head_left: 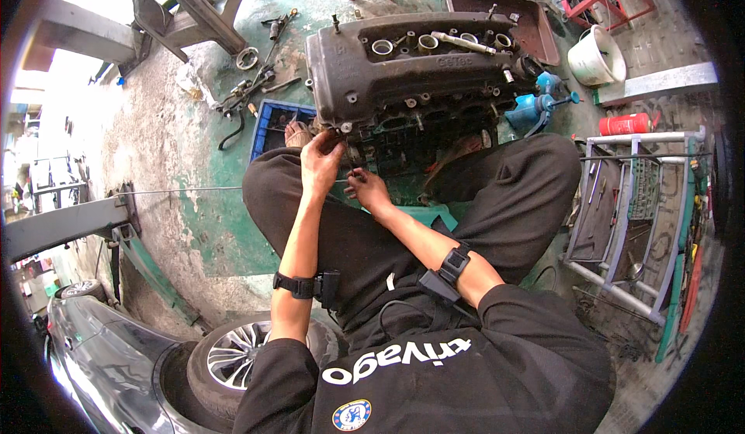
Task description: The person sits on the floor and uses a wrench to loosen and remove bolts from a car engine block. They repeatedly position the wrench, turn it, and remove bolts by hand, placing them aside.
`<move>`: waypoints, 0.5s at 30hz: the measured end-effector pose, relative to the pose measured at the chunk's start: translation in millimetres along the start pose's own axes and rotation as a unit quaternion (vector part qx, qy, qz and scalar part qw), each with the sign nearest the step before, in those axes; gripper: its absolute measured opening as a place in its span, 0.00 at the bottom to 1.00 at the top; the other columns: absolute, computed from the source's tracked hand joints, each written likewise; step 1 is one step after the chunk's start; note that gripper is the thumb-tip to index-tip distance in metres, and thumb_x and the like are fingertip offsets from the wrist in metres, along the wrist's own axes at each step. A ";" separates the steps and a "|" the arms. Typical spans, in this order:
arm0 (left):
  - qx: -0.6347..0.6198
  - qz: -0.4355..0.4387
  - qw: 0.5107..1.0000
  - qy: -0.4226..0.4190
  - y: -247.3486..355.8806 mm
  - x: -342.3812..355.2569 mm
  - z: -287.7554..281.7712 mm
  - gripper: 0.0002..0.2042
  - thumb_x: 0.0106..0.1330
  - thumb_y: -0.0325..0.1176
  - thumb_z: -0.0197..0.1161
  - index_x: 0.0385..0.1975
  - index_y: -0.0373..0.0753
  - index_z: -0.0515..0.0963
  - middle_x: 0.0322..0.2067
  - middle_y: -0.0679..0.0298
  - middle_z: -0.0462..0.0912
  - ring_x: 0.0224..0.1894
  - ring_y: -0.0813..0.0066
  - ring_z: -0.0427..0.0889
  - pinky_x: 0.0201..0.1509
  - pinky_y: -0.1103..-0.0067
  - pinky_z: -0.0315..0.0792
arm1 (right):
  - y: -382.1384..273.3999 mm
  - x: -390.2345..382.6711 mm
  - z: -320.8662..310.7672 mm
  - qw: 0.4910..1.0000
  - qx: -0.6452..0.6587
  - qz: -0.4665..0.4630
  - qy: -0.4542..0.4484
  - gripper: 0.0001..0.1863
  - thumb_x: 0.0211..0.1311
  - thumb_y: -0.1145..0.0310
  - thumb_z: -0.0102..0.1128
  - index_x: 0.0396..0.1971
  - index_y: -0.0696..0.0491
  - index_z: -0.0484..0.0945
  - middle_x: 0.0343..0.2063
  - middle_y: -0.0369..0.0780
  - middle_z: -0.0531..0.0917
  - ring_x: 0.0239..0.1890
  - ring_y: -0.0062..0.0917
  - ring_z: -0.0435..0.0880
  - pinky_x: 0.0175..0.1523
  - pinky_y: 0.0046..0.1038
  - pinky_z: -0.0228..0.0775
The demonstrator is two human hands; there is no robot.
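A dark, greasy engine (403, 77) stands on the floor in front of my crossed legs, its ribbed cover on top with round openings. At its near left corner my left hand (320, 162) reaches up, thumb and fingertips pressed together against the engine's edge. What they pinch is too small to make out. Just right of and below it, my right hand (368, 189) is curled closed near the engine's lower front. Something dark shows at its fingers, but I cannot tell what. A white-grey rod-like tool (463, 42) lies across the top of the engine cover.
A blue crate (270, 117) sits left of the engine; loose metal parts (248, 88) lie beyond. At right are a blue pump-like tool (535, 106), a white bucket (596, 55), a red canister (625, 124) and a metal rack (621, 294). A wheel (233, 356) is behind my left arm.
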State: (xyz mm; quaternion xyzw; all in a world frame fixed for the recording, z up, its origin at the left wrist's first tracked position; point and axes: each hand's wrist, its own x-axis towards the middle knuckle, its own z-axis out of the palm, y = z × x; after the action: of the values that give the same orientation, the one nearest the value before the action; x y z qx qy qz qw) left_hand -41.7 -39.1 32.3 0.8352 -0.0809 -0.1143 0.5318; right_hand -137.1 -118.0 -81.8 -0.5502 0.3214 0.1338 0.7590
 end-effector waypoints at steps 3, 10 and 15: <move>0.003 -0.008 1.000 -0.010 0.3 -0.9 0.0 0.14 0.54 0.27 0.59 0.39 0.27 0.74 0.33 0.56 0.81 0.36 0.75 0.79 0.43 0.81 0.70 | -0.5 1.4 0.8 1.000 0.004 -0.002 -0.011 0.09 0.60 0.69 0.52 0.38 0.58 0.72 0.31 0.39 0.79 0.28 0.22 0.79 0.31 0.23 0.70; 0.026 0.034 0.999 -0.001 -5.0 -1.0 1.1 0.17 0.52 0.28 0.58 0.42 0.27 0.72 0.35 0.52 0.80 0.38 0.71 0.79 0.45 0.79 0.71 | -3.4 -13.7 9.6 0.993 -0.066 -0.085 -0.057 0.08 0.57 0.70 0.53 0.34 0.57 0.75 0.28 0.41 0.81 0.30 0.26 0.80 0.36 0.26 0.71; 0.019 0.024 0.999 -0.010 -14.9 2.5 0.1 0.16 0.54 0.29 0.56 0.42 0.26 0.72 0.35 0.52 0.80 0.39 0.70 0.78 0.44 0.78 0.70 | -35.2 -45.7 18.5 0.980 -0.146 -0.129 0.036 0.10 0.54 0.68 0.54 0.29 0.59 0.78 0.23 0.36 0.79 0.26 0.17 0.73 0.33 0.20 0.63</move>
State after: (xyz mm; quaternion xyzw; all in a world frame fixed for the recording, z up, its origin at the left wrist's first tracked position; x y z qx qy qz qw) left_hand -39.1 -33.5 18.4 0.8415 -0.1087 -0.1082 0.5180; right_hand -145.7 -106.7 -22.9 -0.6966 0.2518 0.0599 0.6691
